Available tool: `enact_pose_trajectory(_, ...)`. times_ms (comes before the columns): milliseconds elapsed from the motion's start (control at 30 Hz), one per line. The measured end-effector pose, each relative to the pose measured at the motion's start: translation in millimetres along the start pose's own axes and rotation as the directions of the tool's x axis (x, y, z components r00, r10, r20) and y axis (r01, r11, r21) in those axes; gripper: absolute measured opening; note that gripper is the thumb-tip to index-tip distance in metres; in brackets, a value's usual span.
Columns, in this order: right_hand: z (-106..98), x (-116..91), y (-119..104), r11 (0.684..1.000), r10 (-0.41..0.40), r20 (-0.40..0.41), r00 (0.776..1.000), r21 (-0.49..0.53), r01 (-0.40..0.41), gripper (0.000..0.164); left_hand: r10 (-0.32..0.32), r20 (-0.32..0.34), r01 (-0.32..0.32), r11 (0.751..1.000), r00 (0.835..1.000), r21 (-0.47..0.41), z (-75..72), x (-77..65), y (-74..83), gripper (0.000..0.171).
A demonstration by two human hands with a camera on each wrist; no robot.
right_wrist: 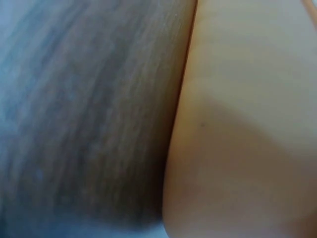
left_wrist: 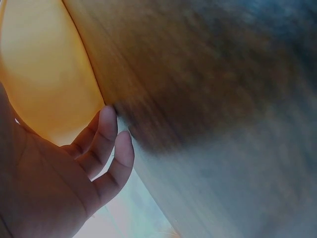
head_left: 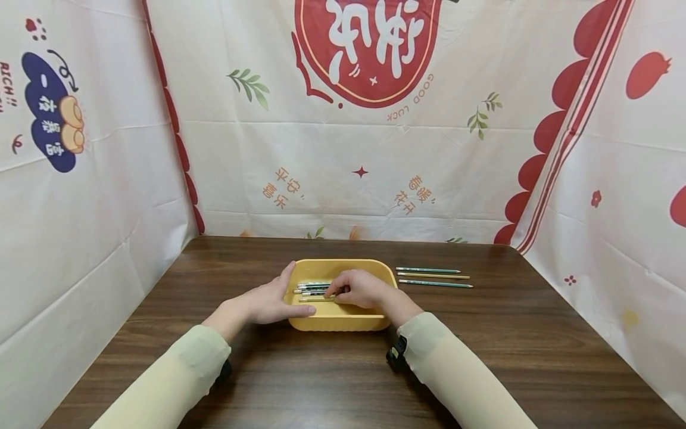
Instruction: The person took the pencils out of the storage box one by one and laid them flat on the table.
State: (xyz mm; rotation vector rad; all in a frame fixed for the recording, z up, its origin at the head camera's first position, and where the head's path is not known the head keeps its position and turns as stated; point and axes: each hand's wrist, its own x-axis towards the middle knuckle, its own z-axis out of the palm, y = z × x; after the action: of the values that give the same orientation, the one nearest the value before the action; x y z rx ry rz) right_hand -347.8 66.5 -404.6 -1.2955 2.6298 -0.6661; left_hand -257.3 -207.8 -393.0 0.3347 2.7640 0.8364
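Note:
A yellow plastic bin stands on the table with several pencils lying in its left part. My left hand grips the bin's left end, thumb over the front rim and fingers at the outer side. Those fingers bend along the yellow wall in the left wrist view. Inside the bin, my right hand has its thumb and fingertips together on a pencil; the fingers hide part of it. The right wrist view has only the bin's outer wall and tabletop, no hand.
Three pencils lie side by side to the right of the bin, two teal and one gold. The dark wood table ends at white printed cloth, which hangs behind it and on both sides.

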Motion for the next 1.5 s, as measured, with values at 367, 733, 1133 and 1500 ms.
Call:
enact_pose_trajectory(367, 1.3, -1.0, 1.3, 0.999, 0.021, -0.035, 0.999, 0.034, -0.019, 0.028, 0.009, -0.004, -0.009, 1.000, 1.000, 0.008, 0.4, 0.3, -0.6, 0.136)
enact_pose_trajectory(733, 1.1, -2.1, 0.7, 0.989, 0.068, -0.047, 0.997, 0.133, -0.061, 0.034, 0.017, -0.011, -0.017, 1.000, 1.000, 0.017, 0.6, 1.1, -0.5, 0.137)
enact_pose_trajectory(1133, 0.0, -1.4, 1.1, 0.980, 0.079, -0.063, 0.995, 0.185, -0.066, 0.023, 0.017, -0.008, -0.016, 1.000, 1.000, 0.019, 0.7, 0.6, -0.3, 0.136)
enact_pose_trajectory(1500, -0.1, -0.5, -0.8, 0.985, 0.068, -0.118, 0.991, 0.164, -0.048, 0.020, 0.013, -0.005, -0.013, 1.000, 1.000, 0.013, 1.4, 1.4, -0.3, 0.137)
